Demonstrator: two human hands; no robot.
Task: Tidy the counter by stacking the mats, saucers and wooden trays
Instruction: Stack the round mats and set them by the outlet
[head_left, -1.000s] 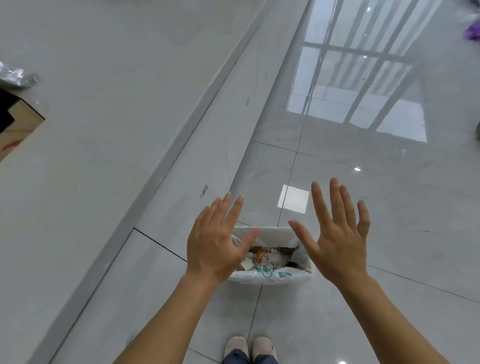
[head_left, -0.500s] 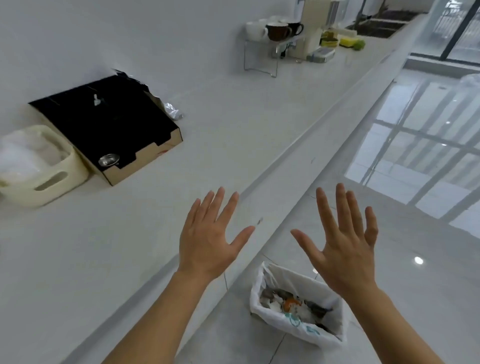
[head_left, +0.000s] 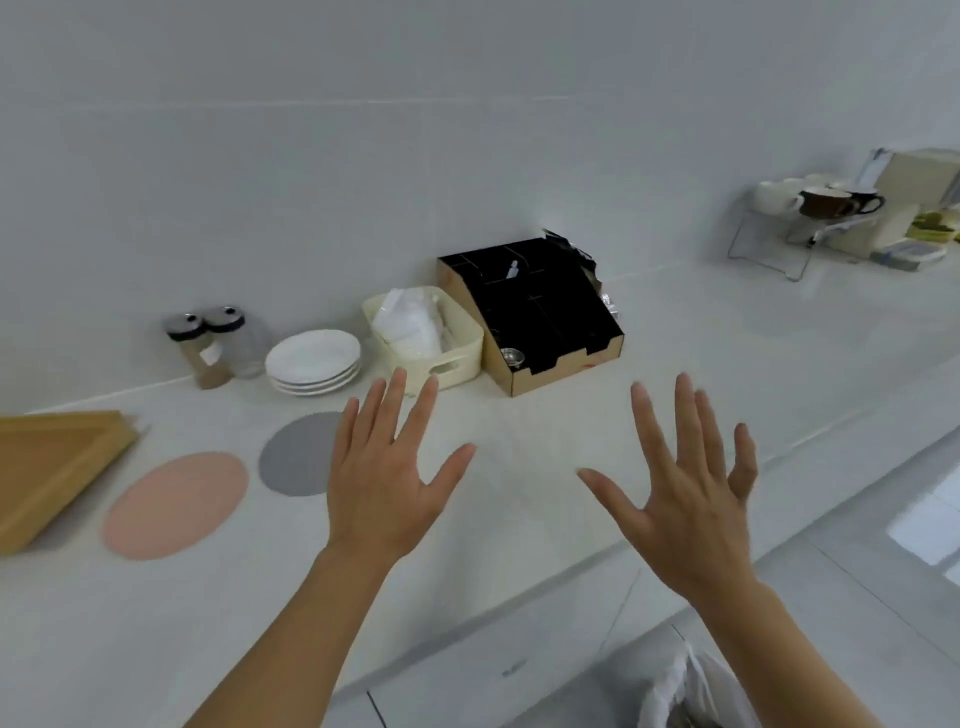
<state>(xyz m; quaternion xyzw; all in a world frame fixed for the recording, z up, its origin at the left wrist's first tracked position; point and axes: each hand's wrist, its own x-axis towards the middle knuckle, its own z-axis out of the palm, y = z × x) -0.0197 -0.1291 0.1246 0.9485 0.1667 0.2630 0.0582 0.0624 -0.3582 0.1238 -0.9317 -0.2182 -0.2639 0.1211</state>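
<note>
My left hand and my right hand are raised over the white counter, fingers spread, holding nothing. A round grey mat lies flat just left of my left hand, partly behind its fingers. A round pink mat lies further left. A wooden tray sits at the far left, cut off by the frame edge. A stack of white saucers stands near the wall behind the grey mat.
Two glass shakers stand left of the saucers. A cream basket and a black divided cardboard box sit against the wall. A wire rack with cups is at far right. A lined bin stands on the floor below.
My view has swung up and left from the floor and bin onto the counter, bringing the mats, saucers and tray into sight. Both hands stay open and spread in front of me.
</note>
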